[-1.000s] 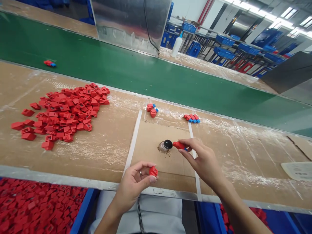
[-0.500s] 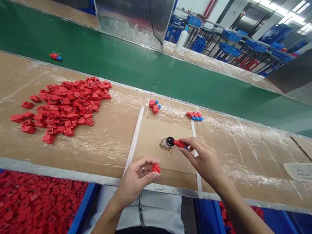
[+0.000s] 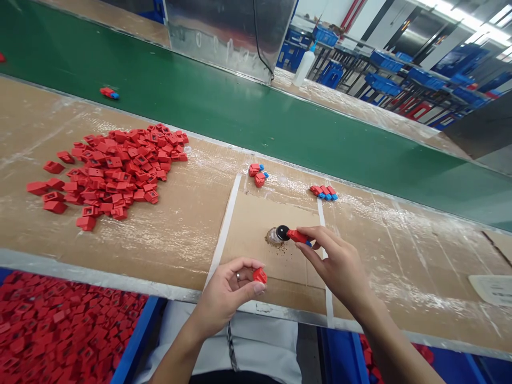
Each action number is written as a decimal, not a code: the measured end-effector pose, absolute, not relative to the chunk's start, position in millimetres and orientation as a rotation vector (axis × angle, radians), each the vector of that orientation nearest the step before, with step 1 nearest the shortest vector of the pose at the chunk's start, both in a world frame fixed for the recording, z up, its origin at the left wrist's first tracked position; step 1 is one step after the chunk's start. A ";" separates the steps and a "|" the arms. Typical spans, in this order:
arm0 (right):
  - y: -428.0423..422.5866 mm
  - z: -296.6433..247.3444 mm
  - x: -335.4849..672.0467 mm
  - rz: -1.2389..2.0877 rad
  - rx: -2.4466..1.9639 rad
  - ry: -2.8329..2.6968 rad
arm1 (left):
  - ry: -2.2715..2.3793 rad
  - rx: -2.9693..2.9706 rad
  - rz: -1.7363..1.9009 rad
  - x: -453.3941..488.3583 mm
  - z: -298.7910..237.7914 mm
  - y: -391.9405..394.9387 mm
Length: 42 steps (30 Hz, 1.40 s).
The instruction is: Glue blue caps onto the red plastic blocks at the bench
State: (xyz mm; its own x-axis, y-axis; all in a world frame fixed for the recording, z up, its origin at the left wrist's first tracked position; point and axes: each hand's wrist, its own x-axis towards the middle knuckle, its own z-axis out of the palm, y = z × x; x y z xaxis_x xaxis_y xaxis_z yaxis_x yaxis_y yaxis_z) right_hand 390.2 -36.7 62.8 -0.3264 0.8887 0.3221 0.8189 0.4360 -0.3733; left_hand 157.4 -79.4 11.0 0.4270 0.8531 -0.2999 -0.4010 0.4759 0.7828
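My left hand [image 3: 230, 288] pinches a small red plastic piece [image 3: 260, 275] between thumb and fingers, near the table's front edge. Farther to the right, my right hand [image 3: 334, 256] grips a red-and-blue plastic piece [image 3: 296, 236] by its blue end. The red tip of that piece meets the round black top [image 3: 282, 232] of a small clear container [image 3: 274, 236]; whether they touch, I cannot tell. Brown specks surround the container on the cardboard [image 3: 244, 240]. Beyond it lie two red-and-blue pieces [image 3: 259, 178] and a short row of several more [image 3: 324, 192].
A large heap of red pieces [image 3: 120, 165] covers the table's left side. Behind runs a green conveyor belt [image 3: 224, 106] carrying a red-and-blue piece [image 3: 109, 93]. A blue bin [image 3: 136, 341] full of red pieces stands at lower left. A white bottle [image 3: 304, 66] stands beyond the belt.
The piece on the belt has moved right, and another red bit has appeared at the belt's left edge. My view has shifted slightly; both hands keep nearly the same pose and hold the same pieces.
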 end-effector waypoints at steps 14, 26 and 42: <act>-31.9 72.1 383.1 0.136 -1.397 -2.226 | 0.758 0.709 0.978 158.4 9.6 -81.4; -55.9 81.1 368.5 0.384 -1.437 -1.979 | 0.840 0.650 0.996 161.5 8.2 -79.5; -87.1 54.6 341.4 0.786 -1.336 -1.826 | 0.827 0.684 1.001 162.5 11.8 -78.6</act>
State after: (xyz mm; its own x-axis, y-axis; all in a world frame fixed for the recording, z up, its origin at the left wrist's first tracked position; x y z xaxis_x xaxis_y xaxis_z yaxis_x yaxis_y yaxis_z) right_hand 341.4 -87.1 54.6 -0.1949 0.9602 0.2003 0.5144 0.2739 -0.8126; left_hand 162.5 -78.6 11.8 0.2981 0.9140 -0.2753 -0.4430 0.3879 0.8083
